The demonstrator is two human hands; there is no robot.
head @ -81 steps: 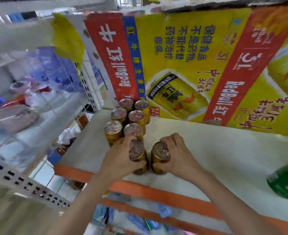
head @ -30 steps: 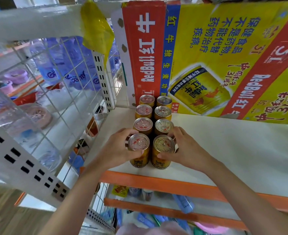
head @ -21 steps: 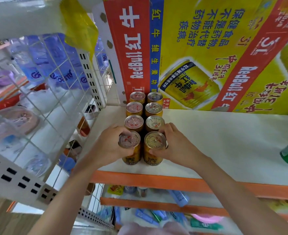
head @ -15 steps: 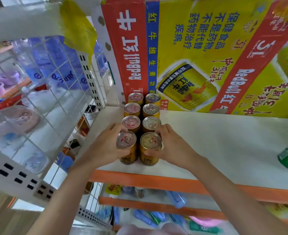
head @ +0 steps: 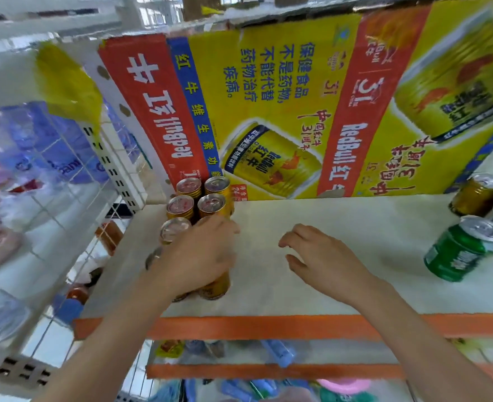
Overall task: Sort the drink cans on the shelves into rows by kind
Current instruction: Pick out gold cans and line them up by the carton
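Note:
Gold drink cans (head: 180,204) stand in two rows at the left end of the white shelf (head: 341,221), running back towards the carton. My left hand (head: 198,256) lies over the two front cans, fingers curved down around the front gold can (head: 214,287), and hides their tops. My right hand (head: 320,256) hovers over bare shelf to the right of the rows, with its fingers loosely spread and nothing in it. A green can (head: 457,250) stands tilted at the right, with a darker gold can (head: 477,195) behind it.
A large yellow and red Red Bull carton (head: 283,111) forms the back wall. A white wire grid panel (head: 65,198) closes the left side, with bagged goods behind it. The shelf's orange front edge (head: 268,326) runs below my hands, above a lower shelf of packets.
My right hand has let go of the front right gold can and moved right over the bare shelf. My left hand has slid across both front cans. The view has swung right, showing green cans.

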